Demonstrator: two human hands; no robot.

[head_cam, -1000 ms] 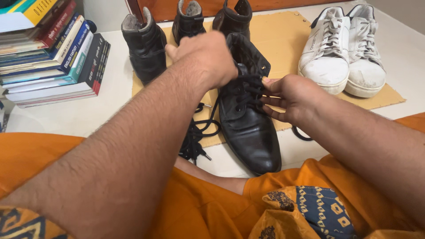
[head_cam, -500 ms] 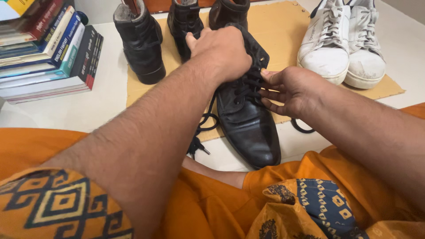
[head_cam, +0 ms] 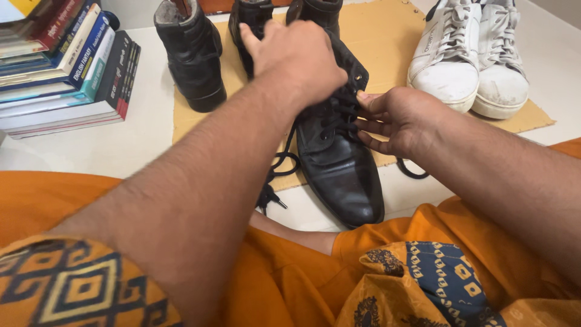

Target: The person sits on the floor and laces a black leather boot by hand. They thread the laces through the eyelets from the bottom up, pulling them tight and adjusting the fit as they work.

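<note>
**Presently: one black lace-up boot, in hand**

Item: black leather boot, centre of the frame, toe toward the viewer, heel on the tan mat. The left hand is closed over the boot's collar from above. The right hand pinches the black laces at the eyelets, fingers narrow. A loose lace end trails off the mat's edge, lower centre.

Risk (a judgement): a hard pull could draw the lace unevenly or tangle the trailing end, and the boot could tip if the upper grip slackens.

Containers: none proper; the mat bears three more dark boots at upper centre and a pair of white sneakers at upper right. Stack of books, upper left.
</note>
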